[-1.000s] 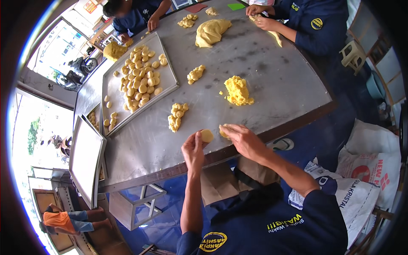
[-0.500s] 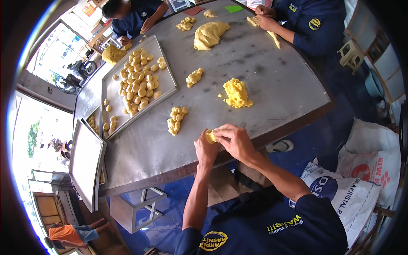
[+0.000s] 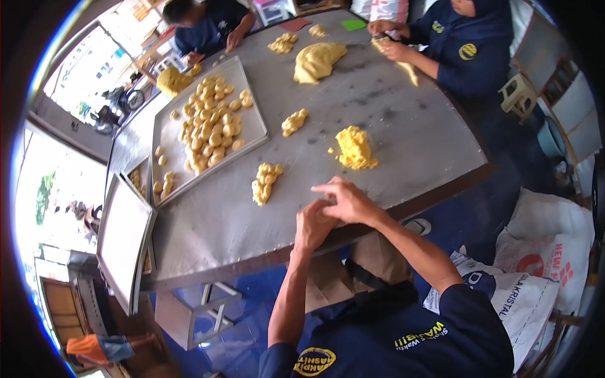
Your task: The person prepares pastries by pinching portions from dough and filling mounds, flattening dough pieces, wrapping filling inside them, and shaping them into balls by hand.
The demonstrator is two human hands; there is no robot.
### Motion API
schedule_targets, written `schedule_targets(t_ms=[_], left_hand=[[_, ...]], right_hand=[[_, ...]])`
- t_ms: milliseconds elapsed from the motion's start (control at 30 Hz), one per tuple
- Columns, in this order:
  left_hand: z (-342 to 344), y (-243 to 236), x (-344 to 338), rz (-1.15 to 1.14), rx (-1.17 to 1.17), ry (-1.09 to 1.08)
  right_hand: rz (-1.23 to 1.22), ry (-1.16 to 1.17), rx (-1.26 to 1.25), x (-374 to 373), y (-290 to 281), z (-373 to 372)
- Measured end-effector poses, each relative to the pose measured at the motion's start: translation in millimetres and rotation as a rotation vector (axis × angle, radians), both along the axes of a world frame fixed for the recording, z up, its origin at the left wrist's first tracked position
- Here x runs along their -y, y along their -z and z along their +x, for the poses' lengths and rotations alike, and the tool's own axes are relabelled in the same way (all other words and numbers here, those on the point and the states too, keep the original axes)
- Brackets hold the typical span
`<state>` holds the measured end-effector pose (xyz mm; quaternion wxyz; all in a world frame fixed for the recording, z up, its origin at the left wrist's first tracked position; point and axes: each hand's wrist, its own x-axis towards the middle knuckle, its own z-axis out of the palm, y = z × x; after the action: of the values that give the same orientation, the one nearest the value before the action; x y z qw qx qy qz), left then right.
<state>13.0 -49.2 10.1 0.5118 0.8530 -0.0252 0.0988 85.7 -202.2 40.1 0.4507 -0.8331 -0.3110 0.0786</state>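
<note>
Over the near edge of the metal table, my left hand (image 3: 312, 225) is curled around a small piece of dough (image 3: 323, 218), most of which is hidden by the fingers. My right hand (image 3: 348, 201) presses on the same piece from above, its index finger reaching out to the left. Beyond my hands lies a crumbly mound of bright yellow filling (image 3: 355, 148). To the left of it is a cluster of small dough pieces (image 3: 266, 183), with another small cluster (image 3: 294, 122) farther back.
A large tray of round dough balls (image 3: 211, 129) occupies the table's left side, beside leaning empty trays (image 3: 123, 233). A big dough lump (image 3: 318, 61) sits farther back. Two co-workers handle dough at the far side. White sacks (image 3: 504, 296) stand at right.
My right hand has closed over the top of the dough piece, which showed yellow between both hands before and is now mostly covered. Both hands sit slightly lower and to the right.
</note>
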Motion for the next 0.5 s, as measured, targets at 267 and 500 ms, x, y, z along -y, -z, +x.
schedule_targets(t_ms=[267,500], left_hand=[[2.1,13.5,-15.3,-0.376,-0.123,-0.062],[3.6,4.4,-11.7,-0.412,0.017,-0.104]], right_hand=[[-0.221,0.436,0.440,37.3,1.6,75.8],[-0.272,0.474,0.476,52.7,28.7,57.9]])
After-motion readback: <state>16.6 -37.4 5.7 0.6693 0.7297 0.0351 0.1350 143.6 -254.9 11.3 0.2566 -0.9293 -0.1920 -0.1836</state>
